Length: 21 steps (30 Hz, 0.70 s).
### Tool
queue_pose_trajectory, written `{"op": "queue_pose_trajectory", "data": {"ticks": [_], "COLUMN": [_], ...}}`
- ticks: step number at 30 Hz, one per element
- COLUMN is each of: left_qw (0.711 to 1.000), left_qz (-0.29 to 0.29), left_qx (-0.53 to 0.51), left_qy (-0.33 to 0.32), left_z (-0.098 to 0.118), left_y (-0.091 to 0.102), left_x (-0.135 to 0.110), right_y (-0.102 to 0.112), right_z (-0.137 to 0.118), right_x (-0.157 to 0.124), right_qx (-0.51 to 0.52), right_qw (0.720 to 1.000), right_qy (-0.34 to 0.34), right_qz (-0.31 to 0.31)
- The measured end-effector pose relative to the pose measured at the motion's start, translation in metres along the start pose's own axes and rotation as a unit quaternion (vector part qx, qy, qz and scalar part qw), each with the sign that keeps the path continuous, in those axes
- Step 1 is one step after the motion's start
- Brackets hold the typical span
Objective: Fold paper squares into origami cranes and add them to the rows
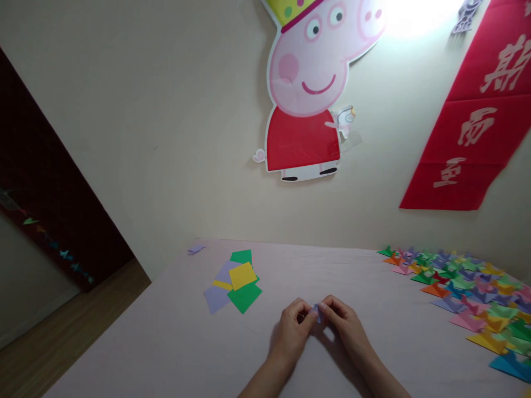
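Observation:
My left hand (pixel 291 330) and my right hand (pixel 345 326) meet over the pink table (pixel 166 331), fingertips pinched together on a small folded purple paper piece (pixel 317 312). Both hands rest low on the tabletop. Most of the paper is hidden between my fingers. A loose pile of flat paper squares (pixel 234 284), green, yellow and lilac, lies to the left of my hands.
Several folded paper shapes in many colours (pixel 468 290) spread over the table's right side. A small lilac folded piece (pixel 196 249) sits near the far left corner. A cartoon pig cutout (pixel 311 88) and a red banner (pixel 473 121) hang on the wall. Wooden floor (pixel 62 331) lies left.

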<state>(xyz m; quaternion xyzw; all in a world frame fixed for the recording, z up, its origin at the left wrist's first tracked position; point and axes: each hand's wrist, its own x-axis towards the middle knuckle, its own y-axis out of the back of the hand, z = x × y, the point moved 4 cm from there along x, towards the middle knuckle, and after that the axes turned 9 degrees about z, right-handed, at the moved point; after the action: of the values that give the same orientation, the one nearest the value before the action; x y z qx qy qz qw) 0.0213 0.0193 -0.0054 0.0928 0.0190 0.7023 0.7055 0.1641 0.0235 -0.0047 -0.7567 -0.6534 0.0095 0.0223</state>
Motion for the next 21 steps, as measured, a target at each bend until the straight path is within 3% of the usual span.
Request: {"op": "queue_pose_trajectory", "data": {"ticks": [12, 18, 21], "left_qw": [1.000, 1.000, 0.999], "left_qz": [-0.014, -0.013, -0.018], "left_qx": [-0.001, 0.020, -0.018], "left_qy": [-0.020, 0.004, 0.029], "left_z": [-0.003, -0.008, -0.012], "left_y": [0.003, 0.005, 0.004], "left_x": [0.004, 0.005, 0.006], "right_y": [-0.003, -0.006, -0.002], "right_z": [-0.006, 0.001, 0.005], "right_x": [-0.002, 0.003, 0.005], "right_qx": [0.011, 0.026, 0.058], "right_qw": [1.000, 0.999, 0.998], "right_qy": [0.005, 0.016, 0.018], "right_qz": [0.002, -0.030, 0.012]}}
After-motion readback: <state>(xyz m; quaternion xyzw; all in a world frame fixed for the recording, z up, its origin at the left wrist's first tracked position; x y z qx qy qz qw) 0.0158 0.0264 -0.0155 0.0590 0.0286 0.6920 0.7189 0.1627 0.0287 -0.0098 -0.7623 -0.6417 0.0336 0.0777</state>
